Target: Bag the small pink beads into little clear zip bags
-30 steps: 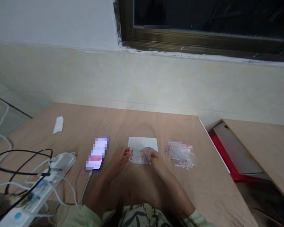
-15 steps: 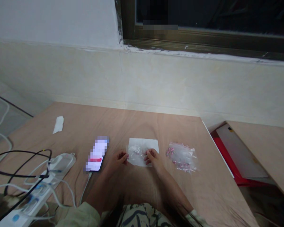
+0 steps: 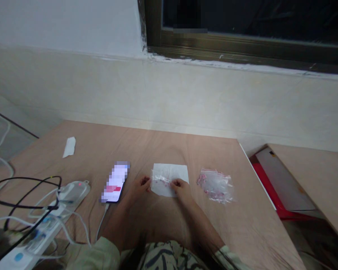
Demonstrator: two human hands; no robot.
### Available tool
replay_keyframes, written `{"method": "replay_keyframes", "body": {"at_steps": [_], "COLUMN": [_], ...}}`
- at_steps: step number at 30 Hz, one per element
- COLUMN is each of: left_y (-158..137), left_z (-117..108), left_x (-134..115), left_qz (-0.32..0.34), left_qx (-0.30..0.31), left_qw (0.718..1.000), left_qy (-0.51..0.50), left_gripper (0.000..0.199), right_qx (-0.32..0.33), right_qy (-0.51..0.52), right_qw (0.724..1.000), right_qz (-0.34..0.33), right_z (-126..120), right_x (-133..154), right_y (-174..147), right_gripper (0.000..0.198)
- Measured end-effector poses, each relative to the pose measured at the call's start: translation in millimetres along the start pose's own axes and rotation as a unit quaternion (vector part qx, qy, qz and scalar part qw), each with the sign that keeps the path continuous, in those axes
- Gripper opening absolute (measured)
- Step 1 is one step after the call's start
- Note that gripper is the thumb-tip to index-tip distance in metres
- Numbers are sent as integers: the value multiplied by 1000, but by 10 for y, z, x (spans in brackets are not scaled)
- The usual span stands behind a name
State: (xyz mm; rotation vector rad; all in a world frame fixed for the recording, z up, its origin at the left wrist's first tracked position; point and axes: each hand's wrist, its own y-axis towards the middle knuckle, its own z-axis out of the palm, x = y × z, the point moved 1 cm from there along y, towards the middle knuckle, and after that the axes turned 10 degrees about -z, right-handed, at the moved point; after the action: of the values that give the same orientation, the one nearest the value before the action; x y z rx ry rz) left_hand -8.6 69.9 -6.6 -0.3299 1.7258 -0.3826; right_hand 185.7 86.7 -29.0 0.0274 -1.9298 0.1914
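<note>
A small clear plastic bag [image 3: 161, 180] is stretched between my two hands above a white sheet of paper [image 3: 180, 170]. Tiny reddish bits show along its lower part; they are too small to name. My left hand [image 3: 142, 186] pinches the bag's left edge, fingers curled. On the other side, my right hand [image 3: 181, 188] grips the right end with thumb and bent fingers, over the paper's right half. To the right lies a larger clear plastic bag [image 3: 216, 185] holding pink and red small pieces, apart from my hand.
A lit phone [image 3: 116, 182] with a charging cable lies left of my left hand. Further left, a white power strip [image 3: 73, 193] sits under looped black and white cables. A white scrap [image 3: 69, 147] rests at the back left. The table [image 3: 214, 153] meets the wall behind.
The small bag has gone from crumpled to flatter and more stretched, and the reddish bits now show in it. Both hands have shifted slightly to the left.
</note>
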Motion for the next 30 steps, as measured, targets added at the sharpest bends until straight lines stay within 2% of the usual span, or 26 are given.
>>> {"method": "replay_keyframes", "body": {"at_steps": [10, 21, 25, 30], "left_y": [-34, -11, 1, -3], "left_z": [106, 164, 260, 394], "left_x": [-208, -153, -143, -220], "left_qz": [56, 53, 34, -31], "left_qx": [-16, -76, -24, 39], "left_qw": [998, 995, 999, 999], "left_qy": [36, 31, -10, -4], "left_gripper": [17, 19, 27, 31], "right_qx": [-17, -34, -33, -21], "right_qy": [-13, 6, 17, 32], "right_qw": [1000, 999, 999, 999], "right_qz": [8, -4, 7, 13], "right_z": [-6, 0, -8, -24], "right_x": [-17, -4, 0, 1], "right_y": [-8, -33, -24, -1], "right_gripper": [19, 22, 25, 26]}}
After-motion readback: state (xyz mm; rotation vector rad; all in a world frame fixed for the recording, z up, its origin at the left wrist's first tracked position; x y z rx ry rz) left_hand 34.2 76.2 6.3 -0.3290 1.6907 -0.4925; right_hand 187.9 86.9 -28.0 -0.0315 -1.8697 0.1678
